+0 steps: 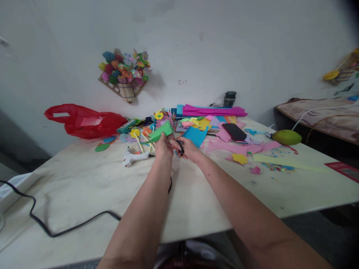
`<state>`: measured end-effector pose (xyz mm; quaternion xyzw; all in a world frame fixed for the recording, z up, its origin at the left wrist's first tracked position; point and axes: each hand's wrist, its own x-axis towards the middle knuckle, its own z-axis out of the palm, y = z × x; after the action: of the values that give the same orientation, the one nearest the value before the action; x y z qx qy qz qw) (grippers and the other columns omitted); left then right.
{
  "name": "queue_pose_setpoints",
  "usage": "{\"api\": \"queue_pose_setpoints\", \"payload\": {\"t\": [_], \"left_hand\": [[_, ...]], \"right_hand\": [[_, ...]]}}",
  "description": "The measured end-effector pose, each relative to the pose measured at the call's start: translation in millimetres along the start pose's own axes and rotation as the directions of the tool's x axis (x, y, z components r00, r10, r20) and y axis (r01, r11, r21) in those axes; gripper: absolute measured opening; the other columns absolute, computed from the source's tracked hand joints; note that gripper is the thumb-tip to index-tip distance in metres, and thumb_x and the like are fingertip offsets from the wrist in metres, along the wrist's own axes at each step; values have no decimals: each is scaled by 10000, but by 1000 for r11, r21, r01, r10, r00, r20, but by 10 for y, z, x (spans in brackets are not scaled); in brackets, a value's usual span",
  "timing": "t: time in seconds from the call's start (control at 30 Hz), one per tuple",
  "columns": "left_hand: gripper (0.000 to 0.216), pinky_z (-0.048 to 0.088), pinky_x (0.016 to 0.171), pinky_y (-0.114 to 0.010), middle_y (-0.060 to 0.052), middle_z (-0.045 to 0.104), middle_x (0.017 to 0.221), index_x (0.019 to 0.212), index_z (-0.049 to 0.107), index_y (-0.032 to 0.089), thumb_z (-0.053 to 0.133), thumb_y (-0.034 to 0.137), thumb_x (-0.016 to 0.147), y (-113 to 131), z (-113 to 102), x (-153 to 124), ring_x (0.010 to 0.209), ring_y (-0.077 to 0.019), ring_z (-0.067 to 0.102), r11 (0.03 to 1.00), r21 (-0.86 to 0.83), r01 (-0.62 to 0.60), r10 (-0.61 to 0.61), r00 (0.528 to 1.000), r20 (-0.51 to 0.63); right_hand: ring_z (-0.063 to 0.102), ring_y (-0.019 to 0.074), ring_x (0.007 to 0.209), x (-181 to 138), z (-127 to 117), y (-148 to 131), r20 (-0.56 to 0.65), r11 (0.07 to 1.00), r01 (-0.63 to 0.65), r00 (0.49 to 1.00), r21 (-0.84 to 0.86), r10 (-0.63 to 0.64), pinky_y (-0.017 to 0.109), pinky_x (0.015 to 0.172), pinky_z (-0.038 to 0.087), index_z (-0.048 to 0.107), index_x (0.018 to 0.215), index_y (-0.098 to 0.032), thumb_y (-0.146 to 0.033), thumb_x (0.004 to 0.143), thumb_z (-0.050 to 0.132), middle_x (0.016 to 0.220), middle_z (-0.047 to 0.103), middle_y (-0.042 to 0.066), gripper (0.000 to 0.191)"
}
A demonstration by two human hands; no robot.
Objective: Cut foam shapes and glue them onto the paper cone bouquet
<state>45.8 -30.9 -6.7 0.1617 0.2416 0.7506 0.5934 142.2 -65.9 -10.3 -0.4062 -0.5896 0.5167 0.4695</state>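
Note:
My left hand (pixel 164 146) is closed on a green piece of paper (pixel 160 133) that sticks up to the left above the table. My right hand (pixel 188 148) grips black-handled scissors (pixel 178 145), whose blades point at the green paper's edge. Both hands are held just above the pale tabletop (pixel 84 183), close together, in front of a heap of coloured paper scraps (pixel 202 127).
A white glue gun (pixel 134 157) lies left of my hands, its black cord (pixel 56 228) running across the table. A red plastic bag (pixel 84 120), black phone (pixel 234 131), green mango-like fruit (pixel 286 137), dark jar (pixel 229 98) and a paper-flower decoration (pixel 125 73) on the wall are around.

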Motion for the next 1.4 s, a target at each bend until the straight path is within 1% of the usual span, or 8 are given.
{"api": "queue_pose_setpoints", "payload": {"t": [0.1, 0.23, 0.43, 0.7, 0.87, 1.03, 1.2, 1.4], "left_hand": [[82, 521, 683, -206, -14, 686, 675, 912, 627, 187, 574, 165, 853, 5, 28, -22, 684, -115, 681, 995, -51, -81, 78, 995, -59], [52, 526, 678, -218, -9, 677, 660, 894, 614, 197, 586, 211, 852, 18, 36, -26, 662, -120, 676, 996, -43, -79, 76, 995, -58], [123, 527, 645, -209, -18, 689, 696, 938, 612, 212, 622, 268, 830, 23, 20, 4, 691, -128, 684, 993, -11, -115, 114, 991, -66], [100, 521, 626, -223, -16, 676, 670, 929, 624, 204, 610, 249, 840, 46, 10, 16, 646, -136, 673, 995, -30, -95, 91, 990, -110], [59, 521, 667, -236, -5, 662, 667, 901, 611, 202, 580, 229, 860, 83, 4, 13, 620, -123, 651, 999, -22, -47, 44, 990, -135], [60, 524, 707, -260, -15, 661, 722, 894, 588, 189, 530, 193, 881, 92, 1, 31, 631, -121, 644, 998, -37, -54, 47, 982, -181], [95, 525, 720, -264, -32, 668, 781, 934, 590, 182, 522, 230, 889, 101, -8, 44, 681, -125, 658, 997, -11, -76, 73, 984, -163], [138, 528, 738, -275, -38, 665, 791, 936, 585, 166, 462, 228, 925, 116, -11, 51, 660, -117, 649, 998, -32, -51, 45, 985, -168]], "right_hand": [[458, 66, 316, -23, -3, -30, 21, 1000, -5, 1000, -9, 5, 152, 227, 236, 496, 784, -180, -427, 783, 674, 459, 485, -81, 304], [459, 67, 320, -36, -13, -43, 48, 1000, -17, 999, -24, 18, 151, 226, 239, 485, 774, -179, -420, 785, 677, 452, 492, -77, 308], [467, 66, 325, -14, -18, -15, 51, 999, -30, 998, -39, 32, 153, 224, 236, 484, 756, -180, -427, 783, 683, 459, 502, -73, 318], [454, 55, 320, -32, -47, -30, 84, 998, -30, 996, -51, 34, 148, 229, 217, 501, 739, -171, -393, 779, 686, 470, 499, -71, 292], [430, 52, 304, -51, -46, -65, 86, 997, -52, 995, -53, 56, 148, 223, 196, 493, 728, -169, -383, 780, 680, 462, 495, -72, 289], [430, 53, 306, -59, -62, -86, 106, 995, -69, 991, -67, 76, 148, 225, 193, 489, 711, -168, -361, 772, 688, 463, 499, -67, 284], [422, 51, 307, -79, -83, -102, 130, 993, -85, 987, -88, 96, 151, 229, 193, 465, 673, -174, -343, 783, 680, 450, 485, -66, 295], [427, 46, 309, -76, -96, -105, 144, 990, -86, 984, -108, 101, 148, 234, 191, 459, 674, -171, -336, 789, 676, 459, 490, -65, 296]]}}
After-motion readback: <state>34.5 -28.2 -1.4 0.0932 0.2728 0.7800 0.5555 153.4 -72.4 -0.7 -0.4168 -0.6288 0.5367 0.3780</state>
